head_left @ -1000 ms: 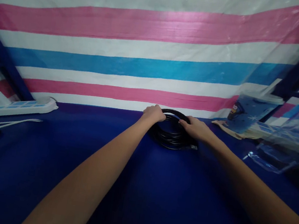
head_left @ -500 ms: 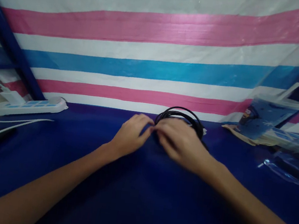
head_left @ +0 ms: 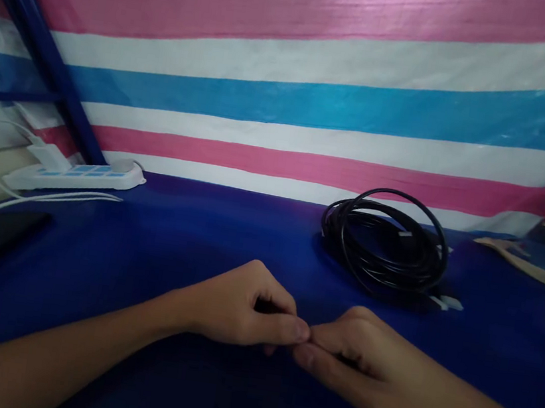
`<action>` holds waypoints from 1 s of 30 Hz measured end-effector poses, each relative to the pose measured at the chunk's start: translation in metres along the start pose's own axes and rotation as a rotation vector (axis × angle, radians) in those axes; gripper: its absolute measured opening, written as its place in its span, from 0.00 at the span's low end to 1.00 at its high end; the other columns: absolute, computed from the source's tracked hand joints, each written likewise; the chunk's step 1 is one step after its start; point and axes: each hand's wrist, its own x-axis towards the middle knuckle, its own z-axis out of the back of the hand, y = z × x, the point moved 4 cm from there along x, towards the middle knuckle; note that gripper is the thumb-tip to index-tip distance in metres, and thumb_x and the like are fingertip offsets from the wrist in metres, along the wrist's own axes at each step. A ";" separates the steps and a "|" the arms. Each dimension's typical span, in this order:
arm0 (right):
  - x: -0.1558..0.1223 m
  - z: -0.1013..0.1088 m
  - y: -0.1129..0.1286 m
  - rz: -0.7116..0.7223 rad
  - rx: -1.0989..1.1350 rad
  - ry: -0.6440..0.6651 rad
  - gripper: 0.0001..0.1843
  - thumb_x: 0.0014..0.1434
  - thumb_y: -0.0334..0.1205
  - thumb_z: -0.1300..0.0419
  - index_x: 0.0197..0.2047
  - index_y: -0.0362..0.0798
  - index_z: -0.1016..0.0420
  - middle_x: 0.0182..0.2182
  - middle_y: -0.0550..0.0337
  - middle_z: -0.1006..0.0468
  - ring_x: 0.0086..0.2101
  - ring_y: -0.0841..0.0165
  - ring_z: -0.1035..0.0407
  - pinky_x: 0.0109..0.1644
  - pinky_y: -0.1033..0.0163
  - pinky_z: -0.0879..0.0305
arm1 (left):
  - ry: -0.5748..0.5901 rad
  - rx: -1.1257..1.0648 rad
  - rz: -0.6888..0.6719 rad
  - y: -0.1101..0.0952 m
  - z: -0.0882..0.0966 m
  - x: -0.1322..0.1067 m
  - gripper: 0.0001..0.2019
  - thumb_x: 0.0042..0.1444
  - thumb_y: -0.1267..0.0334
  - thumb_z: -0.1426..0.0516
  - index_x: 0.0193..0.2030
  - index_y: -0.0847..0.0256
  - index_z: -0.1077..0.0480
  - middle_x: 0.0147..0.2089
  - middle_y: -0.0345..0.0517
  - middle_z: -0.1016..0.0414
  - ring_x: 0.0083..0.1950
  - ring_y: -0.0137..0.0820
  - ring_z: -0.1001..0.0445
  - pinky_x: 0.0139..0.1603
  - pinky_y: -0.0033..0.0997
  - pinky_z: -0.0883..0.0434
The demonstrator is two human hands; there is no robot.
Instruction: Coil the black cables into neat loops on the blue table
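Black cable (head_left: pixel 388 273) lies in a loose, glossy coil of many turns on the blue bench (head_left: pixel 209 229), ahead of your right hand (head_left: pixel 371 371), one loop standing proud, pale connector (head_left: pixel 449 303) poking out right. Your left hand (head_left: pixel 248 311) meets the right, both pinched closed at the fingertips; cannot tell whether anything sits between.

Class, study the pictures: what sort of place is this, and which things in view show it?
Probably a makeshift desk or work nook: striped sheeting backs a blue tabletop, and a white power strip sits on it. Whether at home or elsewhere, I cannot tell.
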 end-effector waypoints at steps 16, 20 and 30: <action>-0.005 -0.005 -0.003 0.019 -0.071 0.047 0.22 0.65 0.48 0.51 0.22 0.44 0.37 0.18 0.68 0.39 0.20 0.79 0.49 0.22 0.70 0.55 | 0.096 -0.003 0.040 0.006 -0.021 -0.003 0.13 0.52 0.57 0.42 0.22 0.63 0.33 0.18 0.33 0.42 0.21 0.19 0.45 0.22 0.22 0.46; -0.004 -0.006 -0.004 0.023 -0.081 0.053 0.23 0.66 0.48 0.53 0.23 0.45 0.35 0.19 0.67 0.37 0.21 0.79 0.47 0.22 0.70 0.54 | 0.093 -0.002 0.041 0.005 -0.022 -0.003 0.13 0.51 0.58 0.42 0.21 0.63 0.34 0.18 0.33 0.43 0.20 0.19 0.45 0.20 0.21 0.47; -0.001 -0.003 0.001 0.031 -0.109 0.039 0.22 0.66 0.46 0.53 0.23 0.44 0.35 0.18 0.67 0.37 0.20 0.80 0.46 0.22 0.71 0.54 | 0.053 0.039 0.006 0.003 -0.020 -0.004 0.09 0.47 0.66 0.42 0.20 0.64 0.35 0.18 0.32 0.43 0.21 0.18 0.45 0.22 0.21 0.45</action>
